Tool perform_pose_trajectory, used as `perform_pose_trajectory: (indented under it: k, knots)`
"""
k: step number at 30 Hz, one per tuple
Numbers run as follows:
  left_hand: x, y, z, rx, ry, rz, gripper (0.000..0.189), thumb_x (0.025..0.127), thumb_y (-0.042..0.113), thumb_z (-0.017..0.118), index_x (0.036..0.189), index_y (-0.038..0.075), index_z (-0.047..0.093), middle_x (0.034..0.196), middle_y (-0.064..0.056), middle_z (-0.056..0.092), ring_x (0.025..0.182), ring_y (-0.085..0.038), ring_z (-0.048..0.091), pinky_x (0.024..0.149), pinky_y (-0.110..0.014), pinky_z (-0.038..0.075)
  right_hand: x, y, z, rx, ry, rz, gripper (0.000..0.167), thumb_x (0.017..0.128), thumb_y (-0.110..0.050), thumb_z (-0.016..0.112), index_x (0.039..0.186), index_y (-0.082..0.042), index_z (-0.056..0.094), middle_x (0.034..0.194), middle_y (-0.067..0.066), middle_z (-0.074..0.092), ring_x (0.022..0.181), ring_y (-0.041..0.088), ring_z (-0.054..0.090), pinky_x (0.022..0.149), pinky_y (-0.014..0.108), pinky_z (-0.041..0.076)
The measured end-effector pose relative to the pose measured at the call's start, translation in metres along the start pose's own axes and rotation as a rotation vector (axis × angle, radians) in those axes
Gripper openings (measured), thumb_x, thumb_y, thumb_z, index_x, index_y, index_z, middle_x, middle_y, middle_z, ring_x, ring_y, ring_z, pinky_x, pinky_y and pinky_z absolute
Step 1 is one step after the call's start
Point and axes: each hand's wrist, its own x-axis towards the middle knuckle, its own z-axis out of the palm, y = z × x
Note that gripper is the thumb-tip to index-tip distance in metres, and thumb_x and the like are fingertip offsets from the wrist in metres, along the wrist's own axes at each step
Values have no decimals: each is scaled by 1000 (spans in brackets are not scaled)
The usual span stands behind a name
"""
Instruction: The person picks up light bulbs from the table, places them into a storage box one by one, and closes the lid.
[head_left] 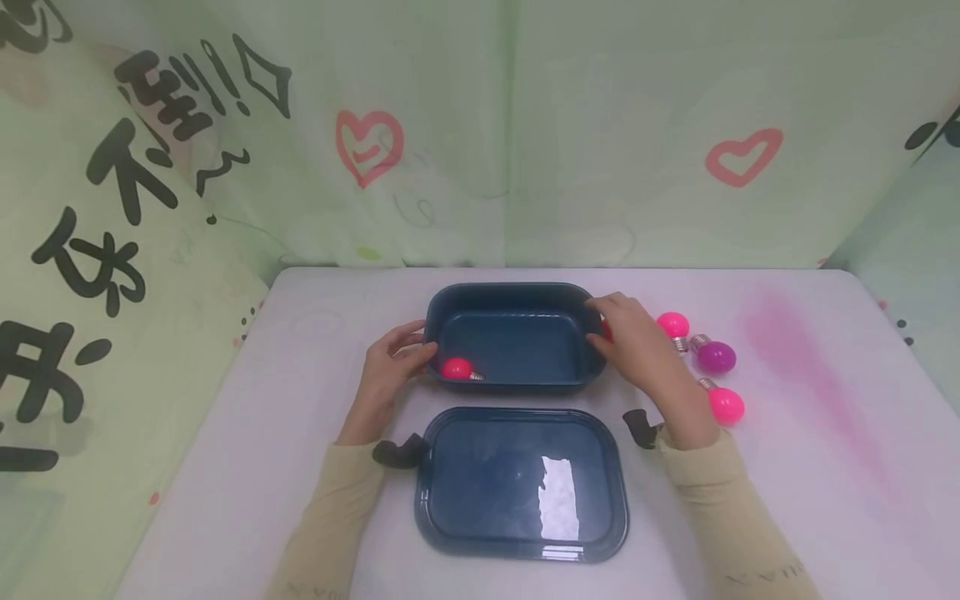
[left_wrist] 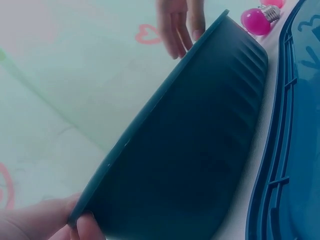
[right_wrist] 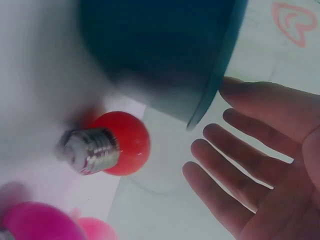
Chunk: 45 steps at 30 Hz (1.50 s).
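Observation:
A dark blue plastic box [head_left: 517, 342] lies on the table with one pink-red bulb [head_left: 457, 368] inside, at its near left corner. My left hand [head_left: 386, 371] grips the box's left end, thumb and fingers pinching the rim in the left wrist view. At the right end is my right hand [head_left: 647, 350]; the right wrist view shows its fingers [right_wrist: 240, 175] spread and fairly straight, the thumb at the rim. A red bulb [right_wrist: 127, 142] with a metal screw base lies just beside that end, mostly hidden by the hand in the head view.
A blue lid [head_left: 487, 483] lies flat in front of the box. To the right of my right hand are a pink bulb [head_left: 672, 324], a purple bulb [head_left: 716, 357] and another pink bulb [head_left: 726, 406]. A cloth curtain [head_left: 562, 150] hangs behind the white table [head_left: 247, 467].

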Motion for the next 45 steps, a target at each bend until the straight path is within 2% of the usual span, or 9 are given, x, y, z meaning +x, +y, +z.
perform_pose_trajectory:
  k: [12,18,26,29,32,38,45]
  knots:
    - [-2,2,-2,4,-7,2,49,88,21,76,134,17,60,126,-11,60,108,-20,63,88,-30,56,-6,17,-1,72,-21,67,53,93,-13,68,140,-1,49,136,23,50,127,42,47,96,58,50]
    - [0,0,-2,-7,-9,4,48,88,19,76,134,15,61,125,-11,60,106,-20,64,85,-28,56,-6,24,-3,67,-44,96,56,91,-9,70,141,1,47,139,26,47,131,45,43,100,60,46]
    - [4,0,2,-6,5,-14,50,87,16,76,135,16,60,126,-11,61,109,-19,63,82,-26,56,0,32,0,49,-82,132,60,89,-9,71,142,3,45,139,28,46,129,47,44,99,60,46]
    - [5,1,3,-11,-2,-2,49,88,16,76,134,16,61,125,-11,61,109,-19,63,82,-26,56,4,34,0,40,-83,149,61,89,-9,72,142,2,45,137,27,46,126,46,46,97,60,48]
    - [6,2,4,-21,-7,8,49,87,16,76,134,15,61,123,-11,61,108,-19,63,81,-26,56,9,35,0,26,-86,149,58,89,-7,71,141,3,46,135,28,47,124,46,48,97,59,49]
    - [6,4,3,1,7,-16,49,87,16,76,134,16,60,124,-10,61,108,-19,63,83,-26,56,15,36,1,15,-113,139,51,89,-3,68,136,6,51,133,30,49,124,48,49,100,59,46]
    - [2,-1,1,-2,11,-26,49,87,17,76,134,16,60,124,-10,61,110,-20,64,85,-27,56,16,38,7,33,-141,165,52,90,-4,69,138,5,50,128,29,53,120,47,52,99,59,47]
